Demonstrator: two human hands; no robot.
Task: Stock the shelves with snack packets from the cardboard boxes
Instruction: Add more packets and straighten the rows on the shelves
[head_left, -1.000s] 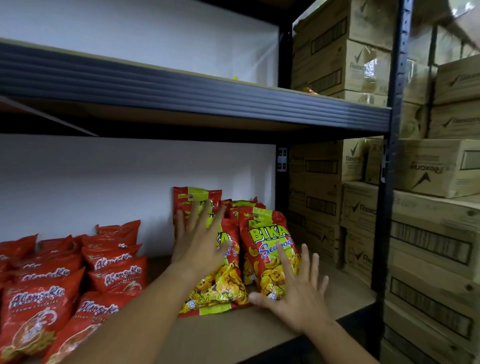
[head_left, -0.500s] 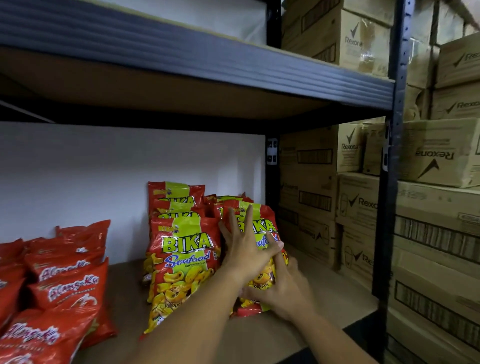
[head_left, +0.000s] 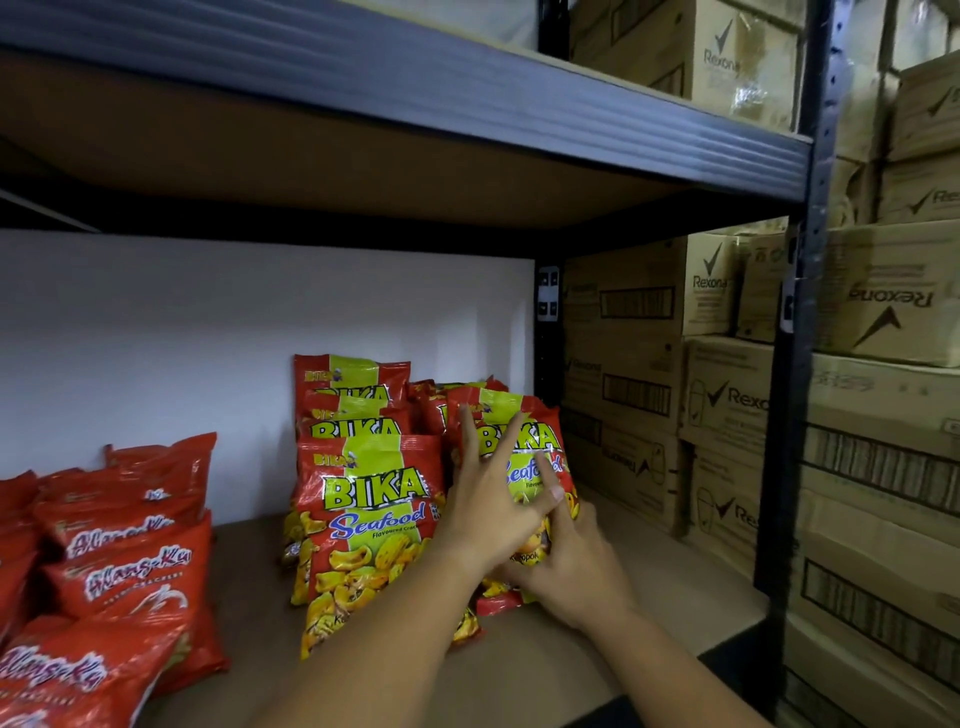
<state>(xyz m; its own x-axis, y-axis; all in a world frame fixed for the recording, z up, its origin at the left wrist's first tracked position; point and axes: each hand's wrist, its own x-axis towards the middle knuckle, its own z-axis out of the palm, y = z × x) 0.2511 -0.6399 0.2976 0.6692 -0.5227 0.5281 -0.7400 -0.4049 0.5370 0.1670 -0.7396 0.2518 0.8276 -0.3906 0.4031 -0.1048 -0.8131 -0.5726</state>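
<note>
**A:** What could go wrong here?

**B:** I see the front right Bika packet (head_left: 511, 467) standing up on the shelf board (head_left: 597, 670), leaning on the packets behind it. It is puffy and slippery, so I think it can slide down or tip forward if the hands leave too fast. If it falls, it could knock the front left Bika packet (head_left: 371, 519) just beside it.

**A:** How are the hands?

**B:** The left hand (head_left: 488, 512) lies flat on the packet's front, fingers straight and spread, pressing, not holding. The right hand (head_left: 566, 569) is down at the packet's bottom edge. The left hand hides part of it, so I cannot tell how its grip is.

**A:** And the boxes?

**B:** The cardboard boxes (head_left: 727, 415) on the right are stacked up, and all the ones I can see look closed. I cannot see what is in them. On the shelf the Bika packets stand in rows to the back. The red packets (head_left: 124, 561) lie in a pile on the left, well apart
</note>
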